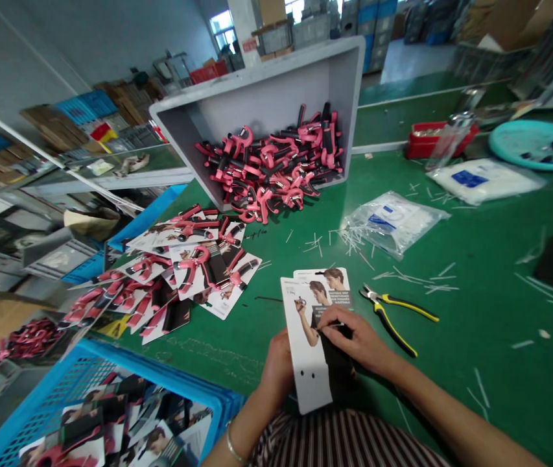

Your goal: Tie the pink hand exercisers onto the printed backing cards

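Observation:
A printed card (305, 363) with a picture of a person and two small holes is held upright at the table's front edge. My left hand (277, 363) grips it from behind at its left side, fingers mostly hidden. My right hand (349, 334) is at the card's face with thumb and index finger pinched together; what they hold is too small to make out. Another card (300, 275) shows behind the held one. To the right lie pliers (387, 314) with yellow and black handles, jaws toward the cards.
A grey bin (257, 84) of pink and black hand grips stands at the back. Cards with grips (198, 266) are piled at left, above a blue basket (159, 370). Plastic bags (393, 220), white strips, a red box (417, 146) and a turquoise tray (514, 136) lie right.

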A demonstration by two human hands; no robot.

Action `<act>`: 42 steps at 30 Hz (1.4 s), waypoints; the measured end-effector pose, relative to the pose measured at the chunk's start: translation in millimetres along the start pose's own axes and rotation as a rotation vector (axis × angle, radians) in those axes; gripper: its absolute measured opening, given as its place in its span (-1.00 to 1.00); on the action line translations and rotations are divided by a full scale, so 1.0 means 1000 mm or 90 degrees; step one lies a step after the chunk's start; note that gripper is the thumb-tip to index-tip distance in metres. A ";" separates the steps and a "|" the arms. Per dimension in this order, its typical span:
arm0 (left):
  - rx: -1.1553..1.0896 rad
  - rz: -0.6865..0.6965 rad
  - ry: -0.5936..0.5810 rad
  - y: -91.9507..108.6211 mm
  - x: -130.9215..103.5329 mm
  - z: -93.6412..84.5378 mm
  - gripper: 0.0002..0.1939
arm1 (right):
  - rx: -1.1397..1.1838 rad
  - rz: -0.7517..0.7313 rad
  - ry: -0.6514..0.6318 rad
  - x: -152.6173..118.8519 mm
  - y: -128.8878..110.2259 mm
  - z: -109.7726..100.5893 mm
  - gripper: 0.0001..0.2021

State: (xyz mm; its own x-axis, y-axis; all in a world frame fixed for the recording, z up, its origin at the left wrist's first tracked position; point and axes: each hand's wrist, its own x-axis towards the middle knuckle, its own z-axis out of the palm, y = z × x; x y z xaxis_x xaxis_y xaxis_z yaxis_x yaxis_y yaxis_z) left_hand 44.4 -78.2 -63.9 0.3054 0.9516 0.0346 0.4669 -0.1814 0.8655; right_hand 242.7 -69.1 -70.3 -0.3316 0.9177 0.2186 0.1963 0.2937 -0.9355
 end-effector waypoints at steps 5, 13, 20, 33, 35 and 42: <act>0.000 -0.004 0.004 -0.008 -0.002 0.000 -0.86 | 0.031 -0.026 -0.008 -0.002 0.001 0.002 -0.79; -0.007 -0.014 0.018 -0.007 -0.004 -0.006 -0.87 | 0.012 -0.013 -0.014 -0.005 -0.001 0.004 -0.81; -0.083 -0.071 0.023 -0.011 -0.005 -0.007 -0.84 | 0.003 -0.007 -0.013 -0.005 -0.002 0.008 -0.82; -0.289 -0.193 0.056 0.004 -0.006 -0.028 -0.49 | -0.042 0.018 0.045 -0.002 -0.005 0.026 -0.89; -0.275 -0.225 0.035 0.006 -0.001 -0.033 -0.42 | -0.018 0.027 0.056 -0.001 -0.007 0.025 -0.88; -0.482 -0.335 -0.062 0.003 0.012 -0.030 -0.37 | -0.068 0.071 0.152 0.001 -0.003 -0.043 -0.83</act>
State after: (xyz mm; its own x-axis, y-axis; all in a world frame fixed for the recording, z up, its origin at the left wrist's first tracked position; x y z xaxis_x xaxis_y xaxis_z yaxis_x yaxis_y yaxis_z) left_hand 24.5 -60.2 -45.7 0.2921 0.8345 -0.4673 -0.0909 0.5106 0.8550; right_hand 282.0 -57.8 -55.5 -0.0780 0.9793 0.1870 0.3190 0.2022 -0.9259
